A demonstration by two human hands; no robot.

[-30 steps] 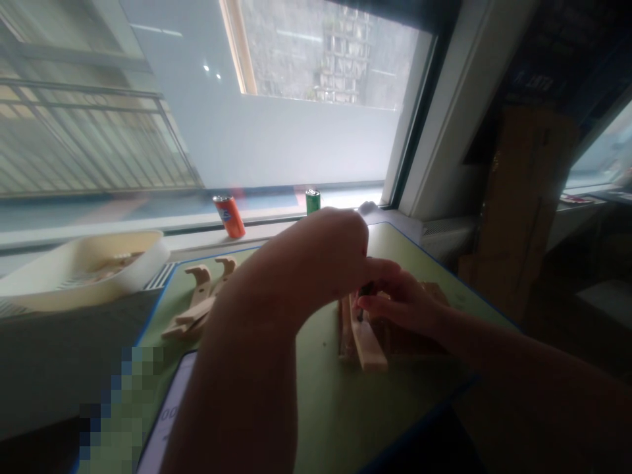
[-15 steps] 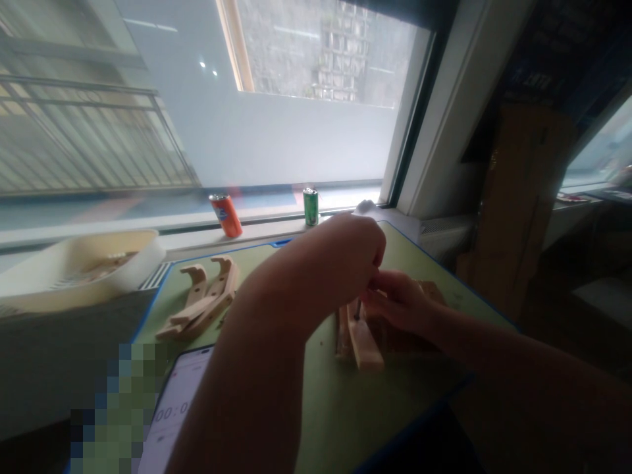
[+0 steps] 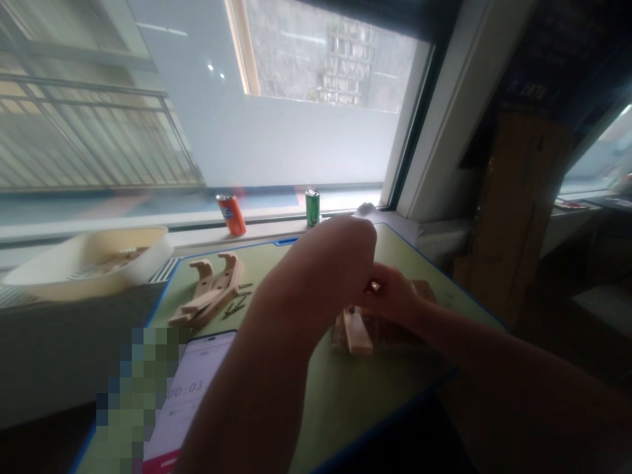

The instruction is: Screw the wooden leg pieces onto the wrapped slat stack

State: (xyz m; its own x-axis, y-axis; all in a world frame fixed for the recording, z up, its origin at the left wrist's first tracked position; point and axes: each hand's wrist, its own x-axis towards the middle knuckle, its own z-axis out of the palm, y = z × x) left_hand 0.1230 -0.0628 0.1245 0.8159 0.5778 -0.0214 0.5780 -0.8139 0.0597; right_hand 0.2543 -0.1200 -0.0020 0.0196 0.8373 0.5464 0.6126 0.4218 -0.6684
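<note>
My left hand (image 3: 353,247) is bent sharply at the wrist above a wooden work piece. Its back faces me and looks closed, with the fingertips and whatever they hold hidden. Touching it from the right, my right hand (image 3: 392,286) has its thumb and fingers curled together, with a small bright gap between them. What it grips does not show. Under the hands, a pale wooden bar (image 3: 359,334) lies across a brown wooden board (image 3: 395,337). The dark shank of a bolt or screw (image 3: 352,309) stands at the bar's far end, partly covered by my hand.
Curved wooden parts (image 3: 212,289) and several dark screws (image 3: 237,306) lie left on the green tabletop (image 3: 345,408). A phone (image 3: 192,388) showing a timer lies nearer. Beyond are a cream basket (image 3: 44,286), an orange can (image 3: 232,216) and a green can (image 3: 313,209).
The left hand has rolled over, and its curled fingers no longer show. A gap has appeared between the right fingers. Less of the bolt is visible. The view has shifted slightly, uncovering the screws.
</note>
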